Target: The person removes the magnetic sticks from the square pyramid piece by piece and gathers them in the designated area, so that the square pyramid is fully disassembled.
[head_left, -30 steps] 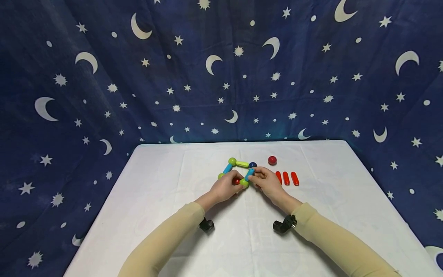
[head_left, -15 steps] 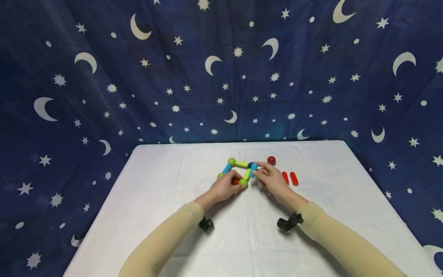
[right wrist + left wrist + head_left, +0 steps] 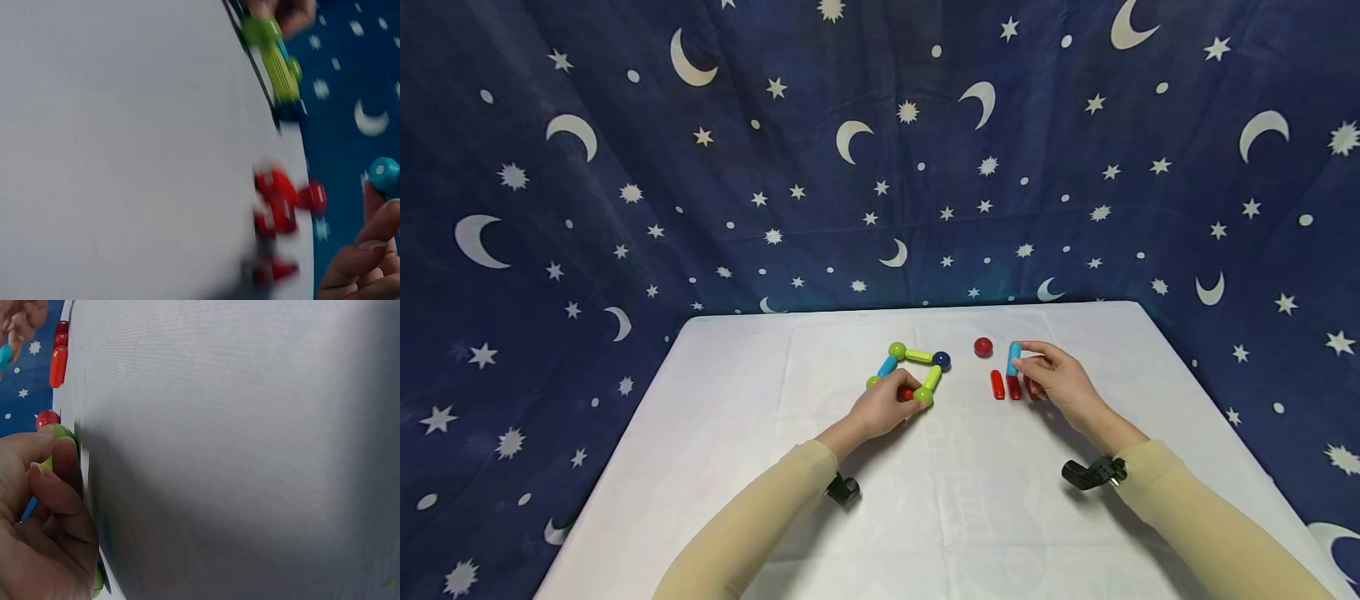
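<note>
Starting at the left: the left hand [image 3: 883, 407] has its grip pinched on the near green ball [image 3: 923, 397], a corner of the four-sided frame [image 3: 918, 356] on the white bench [image 3: 970, 533]. Looks like the steadying job to me, so I'd go easy: just enough pinch that the corner can't twist.

Over on the right, the right hand [image 3: 1063, 383] has its grip clamped on a loose blue rod [image 3: 1014, 358], thumb against fingertips, well off the bench and clear of the red rods [image 3: 997, 384]. From the head view it overlaps the middle one, so I'd set it down off to one side or it'll probably knock the row about.

Counts, left to right: frame has three green balls, one blue rod [image 3: 887, 365], two lime rods [image 3: 932, 377], one navy ball [image 3: 942, 361], plus a red piece [image 3: 907, 393] mostly hidden by the left fingers, so can't tell its full shape. Then one loose red ball [image 3: 983, 347], three loose red rods (the last partly behind fingers), and that one held blue rod.
</note>
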`<control>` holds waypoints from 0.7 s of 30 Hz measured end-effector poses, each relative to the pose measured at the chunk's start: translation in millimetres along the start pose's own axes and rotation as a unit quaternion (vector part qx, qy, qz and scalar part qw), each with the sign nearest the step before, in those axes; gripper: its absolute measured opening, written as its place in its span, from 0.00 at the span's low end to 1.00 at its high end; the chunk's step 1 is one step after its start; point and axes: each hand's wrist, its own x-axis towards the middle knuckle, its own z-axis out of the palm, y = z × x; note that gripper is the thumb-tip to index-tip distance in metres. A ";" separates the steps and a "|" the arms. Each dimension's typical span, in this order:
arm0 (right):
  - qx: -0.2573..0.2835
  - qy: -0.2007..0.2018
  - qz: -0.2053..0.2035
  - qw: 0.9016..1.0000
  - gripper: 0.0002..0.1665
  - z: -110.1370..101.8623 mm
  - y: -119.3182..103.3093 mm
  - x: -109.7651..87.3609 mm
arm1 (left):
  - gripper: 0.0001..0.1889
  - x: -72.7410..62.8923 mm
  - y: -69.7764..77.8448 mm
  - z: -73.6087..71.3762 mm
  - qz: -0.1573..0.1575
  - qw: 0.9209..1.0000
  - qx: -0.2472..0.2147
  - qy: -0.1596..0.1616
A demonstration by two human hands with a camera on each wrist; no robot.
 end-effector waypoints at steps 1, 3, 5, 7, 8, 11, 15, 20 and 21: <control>-0.012 0.005 0.005 1.000 0.35 -9.7 0.7 -0.4 | 0.15 -0.1 0.1 -0.1 -0.001 1.000 0.001 0.000; -0.046 0.009 0.018 0.999 0.37 -27.9 3.2 -0.5 | 0.15 -0.6 0.4 -0.6 -0.003 1.000 0.002 0.001; -0.079 0.008 0.039 0.996 0.39 -42.3 6.6 -0.6 | 0.15 -1.1 0.6 -0.8 -0.004 1.000 0.003 0.002; -0.107 0.000 0.065 0.992 0.39 -52.2 10.8 -0.2 | 0.15 -1.3 0.0 -0.8 -0.004 1.000 0.002 0.002; -0.118 -0.004 0.078 0.990 0.39 -55.4 13.1 0.2 | 0.15 -1.4 -0.2 -0.8 -0.003 1.000 0.001 0.002; -0.141 -0.016 0.106 0.984 0.39 -59.6 20.2 1.1 | 0.15 -1.2 -1.0 -0.1 -0.003 1.000 0.001 0.001; -0.161 -0.019 0.107 0.981 0.38 -58.6 28.6 2.3 | 0.16 -0.4 -1.2 1.1 0.000 1.000 0.002 0.001; -0.185 -0.012 0.093 0.978 0.38 -54.0 33.1 4.4 | 0.16 0.4 -0.9 2.0 0.004 1.000 0.002 0.003; -0.188 -0.010 0.093 0.978 0.37 -53.3 33.4 4.9 | 0.16 0.4 -0.7 1.9 0.004 1.000 0.002 0.002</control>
